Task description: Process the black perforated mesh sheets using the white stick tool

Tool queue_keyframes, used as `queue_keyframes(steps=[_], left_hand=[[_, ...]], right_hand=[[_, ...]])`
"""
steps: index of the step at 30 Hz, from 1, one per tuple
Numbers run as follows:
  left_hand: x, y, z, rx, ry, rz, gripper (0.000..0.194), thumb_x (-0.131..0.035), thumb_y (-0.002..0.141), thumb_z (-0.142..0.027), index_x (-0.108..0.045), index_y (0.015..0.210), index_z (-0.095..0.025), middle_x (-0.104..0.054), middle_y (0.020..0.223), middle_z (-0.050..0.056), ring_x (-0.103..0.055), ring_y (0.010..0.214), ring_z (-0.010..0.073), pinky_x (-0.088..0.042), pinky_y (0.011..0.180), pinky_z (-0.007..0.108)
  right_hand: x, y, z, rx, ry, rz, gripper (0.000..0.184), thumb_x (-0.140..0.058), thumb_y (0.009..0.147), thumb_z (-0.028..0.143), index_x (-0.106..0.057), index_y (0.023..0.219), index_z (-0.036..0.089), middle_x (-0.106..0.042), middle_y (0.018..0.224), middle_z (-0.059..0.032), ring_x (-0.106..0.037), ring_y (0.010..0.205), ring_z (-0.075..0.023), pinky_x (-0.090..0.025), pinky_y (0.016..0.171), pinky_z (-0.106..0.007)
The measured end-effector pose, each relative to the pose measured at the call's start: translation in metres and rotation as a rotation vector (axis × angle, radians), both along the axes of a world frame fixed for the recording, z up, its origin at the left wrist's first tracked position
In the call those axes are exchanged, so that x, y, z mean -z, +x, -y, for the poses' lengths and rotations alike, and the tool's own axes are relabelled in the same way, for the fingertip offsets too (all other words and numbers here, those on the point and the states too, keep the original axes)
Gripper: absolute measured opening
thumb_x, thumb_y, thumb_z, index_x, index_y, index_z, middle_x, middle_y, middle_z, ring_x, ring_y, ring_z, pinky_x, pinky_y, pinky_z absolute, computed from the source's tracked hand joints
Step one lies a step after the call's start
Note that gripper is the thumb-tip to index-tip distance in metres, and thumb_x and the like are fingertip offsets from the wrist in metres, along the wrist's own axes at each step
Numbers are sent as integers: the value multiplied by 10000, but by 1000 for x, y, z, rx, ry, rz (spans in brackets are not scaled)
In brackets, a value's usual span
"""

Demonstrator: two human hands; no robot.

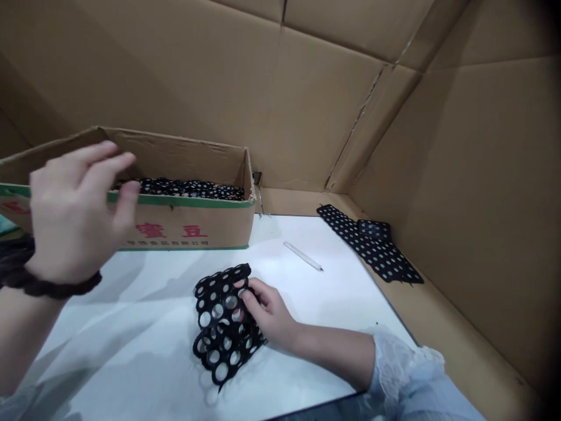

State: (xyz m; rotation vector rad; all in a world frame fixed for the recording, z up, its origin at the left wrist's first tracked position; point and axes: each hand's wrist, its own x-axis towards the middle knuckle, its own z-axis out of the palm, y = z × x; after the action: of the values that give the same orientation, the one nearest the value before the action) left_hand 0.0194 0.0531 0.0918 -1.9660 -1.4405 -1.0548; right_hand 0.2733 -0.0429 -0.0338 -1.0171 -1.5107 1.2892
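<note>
My right hand [269, 310] pinches the right edge of a black piece of mesh fabric [223, 324] with rows of round holes. The piece is bent or folded, and its lower part hangs just over the white table. Raised at the left, my left hand [81, 204] has its fingers apart and holds nothing. It is in front of an open cardboard box [223, 225] with a green rim and red characters. Inside the box lies a heap of similar black holed pieces [188, 188], partly hidden by the box wall and my left hand.
A thin white pen-like tool [302, 256] with a dark tip lies on the white table [153, 345]. Beyond the table's right edge rests a black holed strip [372, 245] with a smaller piece on it. Tall cardboard walls [473, 193] rise behind and to the right.
</note>
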Motion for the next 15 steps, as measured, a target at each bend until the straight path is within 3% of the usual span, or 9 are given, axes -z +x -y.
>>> queue_keyframes(steps=[2, 4, 6, 9, 15], left_hand=[[7, 18, 15, 205, -115, -148, 321, -491, 893, -314, -569, 1190, -218, -610, 1205, 45, -533, 1144, 220, -376, 1018, 365], [19, 34, 29, 468, -363, -303, 307, -486, 893, -416, -608, 1105, -232, -663, 1074, 39, -589, 1003, 218, -435, 902, 347], [32, 48, 39, 626, -564, -372, 353, -479, 878, -507, -627, 1057, -240, -682, 1011, 35, -610, 915, 218, -447, 821, 335], [49, 61, 44, 692, -686, -360, 336, -444, 907, -475, -634, 1031, -228, -684, 974, 42, -615, 881, 203, -440, 796, 318], [66, 68, 47, 721, -671, -296, 222, -480, 903, -332, -651, 976, -211, -684, 895, 45, -615, 841, 203, -446, 760, 312]], right_hand=[[-1, 0, -1, 25, -18, -57, 238, -444, 920, 377, -542, 1040, 195, -630, 828, -27, -563, 625, -108, -485, 626, -235], [-3, 0, -2, 42, -43, -129, 249, -461, 909, 403, -538, 1023, 196, -630, 797, -23, -551, 609, -108, -481, 612, -235], [-4, 0, -2, 45, -56, -179, 267, -481, 894, 427, -534, 1020, 198, -622, 783, -18, -548, 598, -108, -482, 606, -238], [-3, -1, -1, 31, -59, -189, 282, -493, 885, 447, -526, 1016, 199, -606, 796, -12, -541, 577, -101, -484, 596, -238], [-6, -1, -3, -23, 0, -72, 303, -559, 833, 468, -563, 866, 167, -578, 747, -8, -532, 643, -113, -483, 638, -252]])
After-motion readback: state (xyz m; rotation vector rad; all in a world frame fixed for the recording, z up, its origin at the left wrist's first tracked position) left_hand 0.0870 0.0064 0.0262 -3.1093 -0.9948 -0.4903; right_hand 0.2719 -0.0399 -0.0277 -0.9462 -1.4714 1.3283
